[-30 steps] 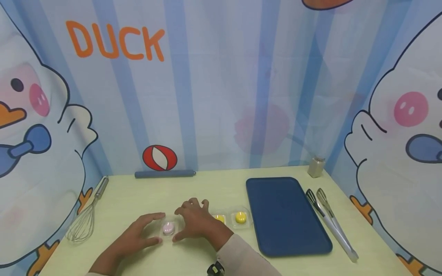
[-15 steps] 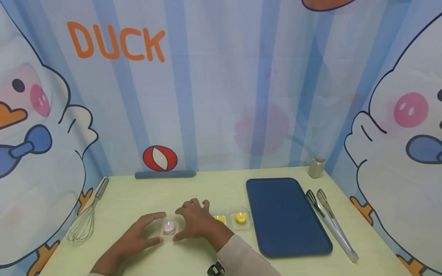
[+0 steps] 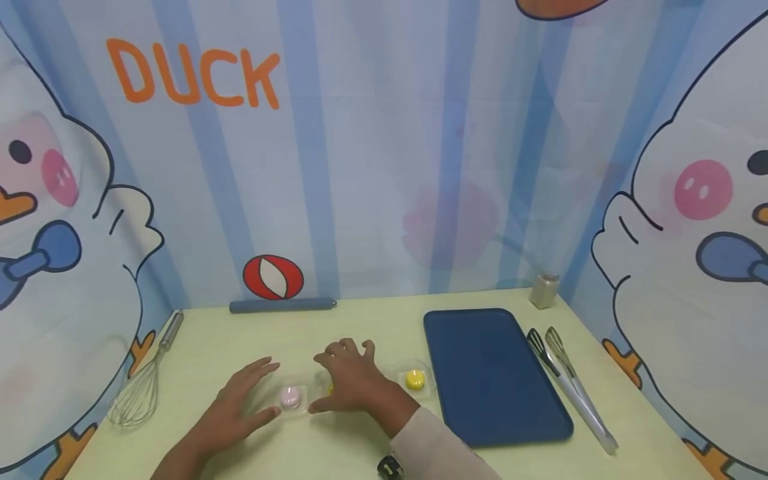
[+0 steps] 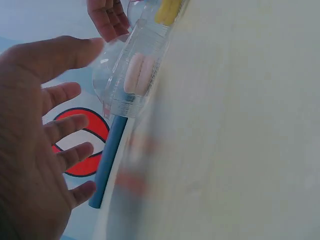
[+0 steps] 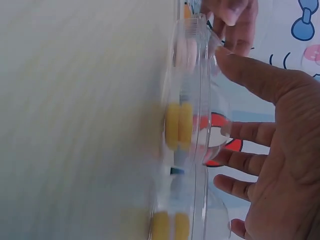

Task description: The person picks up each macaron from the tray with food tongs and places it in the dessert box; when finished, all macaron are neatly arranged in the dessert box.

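Note:
A pink macaron (image 3: 291, 397) sits in a clear domed plastic case on the table, first in a row of three. To its right are a yellow macaron (image 5: 178, 125), mostly covered by my right hand in the head view, and another yellow macaron (image 3: 415, 380) in similar cases. My left hand (image 3: 234, 400) stands just left of the pink one's case, fingers and thumb spread, holding nothing. My right hand (image 3: 354, 383) arches over the middle case, fingers spread, with fingertips close to the clear dome in the right wrist view.
A navy tray (image 3: 498, 380) lies right of the cases, with metal tongs (image 3: 573, 390) beyond it. A whisk (image 3: 144, 380) lies at the left edge. At the back are a blue-grey rod (image 3: 282, 305) and a small metallic container (image 3: 544, 291).
My right hand has moved right, off the pink macaron's case to over the middle one. The left hand's fingers have drawn slightly away from the pink one's case.

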Available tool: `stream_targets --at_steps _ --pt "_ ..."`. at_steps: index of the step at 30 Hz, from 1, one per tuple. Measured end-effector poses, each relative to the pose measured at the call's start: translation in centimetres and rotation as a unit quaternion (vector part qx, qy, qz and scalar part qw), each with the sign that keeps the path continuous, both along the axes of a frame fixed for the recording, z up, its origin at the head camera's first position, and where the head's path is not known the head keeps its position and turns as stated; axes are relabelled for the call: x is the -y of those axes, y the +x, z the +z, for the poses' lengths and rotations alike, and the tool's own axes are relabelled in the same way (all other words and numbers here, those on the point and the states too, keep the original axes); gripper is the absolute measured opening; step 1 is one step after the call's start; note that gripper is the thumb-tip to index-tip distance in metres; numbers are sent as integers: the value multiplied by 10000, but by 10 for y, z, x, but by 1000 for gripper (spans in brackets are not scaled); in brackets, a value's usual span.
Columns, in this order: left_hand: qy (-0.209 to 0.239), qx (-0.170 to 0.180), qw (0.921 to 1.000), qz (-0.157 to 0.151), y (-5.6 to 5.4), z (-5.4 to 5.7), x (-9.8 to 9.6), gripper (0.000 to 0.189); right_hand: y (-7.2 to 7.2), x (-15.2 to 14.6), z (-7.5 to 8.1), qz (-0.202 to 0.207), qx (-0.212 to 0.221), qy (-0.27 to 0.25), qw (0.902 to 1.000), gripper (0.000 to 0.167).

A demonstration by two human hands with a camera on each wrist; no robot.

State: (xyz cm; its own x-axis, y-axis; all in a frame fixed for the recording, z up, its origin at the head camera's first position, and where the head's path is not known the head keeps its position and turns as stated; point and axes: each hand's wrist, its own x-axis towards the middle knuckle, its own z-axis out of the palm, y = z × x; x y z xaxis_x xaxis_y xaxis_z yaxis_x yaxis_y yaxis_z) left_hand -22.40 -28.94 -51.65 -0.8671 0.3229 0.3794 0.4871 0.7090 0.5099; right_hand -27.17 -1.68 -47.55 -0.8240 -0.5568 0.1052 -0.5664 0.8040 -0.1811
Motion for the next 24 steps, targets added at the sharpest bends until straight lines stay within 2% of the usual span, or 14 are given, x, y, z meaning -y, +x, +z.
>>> stream_targets --at_steps 6,12,15,18,21,24 --pt "-432 -269 9982 323 0 11 -13 76 1 -21 1 -89 130 -172 9997 87" --pt "-1043 -617 9904 667 4 14 -27 78 4 -42 7 -164 189 -417 9988 87" --pt "-1460 -509 9836 931 7 16 -37 81 7 -54 5 -334 200 -398 9984 87" --pt "-1797 -226 9756 1238 11 20 -46 85 10 -66 3 -514 194 -405 9977 87" --pt "-1882 9 9704 1513 16 23 -52 85 12 -77 -1 -676 139 -510 9963 86" --pt "-1896 394 9644 1798 18 26 -56 86 15 -88 -4 -877 74 -566 9945 86"
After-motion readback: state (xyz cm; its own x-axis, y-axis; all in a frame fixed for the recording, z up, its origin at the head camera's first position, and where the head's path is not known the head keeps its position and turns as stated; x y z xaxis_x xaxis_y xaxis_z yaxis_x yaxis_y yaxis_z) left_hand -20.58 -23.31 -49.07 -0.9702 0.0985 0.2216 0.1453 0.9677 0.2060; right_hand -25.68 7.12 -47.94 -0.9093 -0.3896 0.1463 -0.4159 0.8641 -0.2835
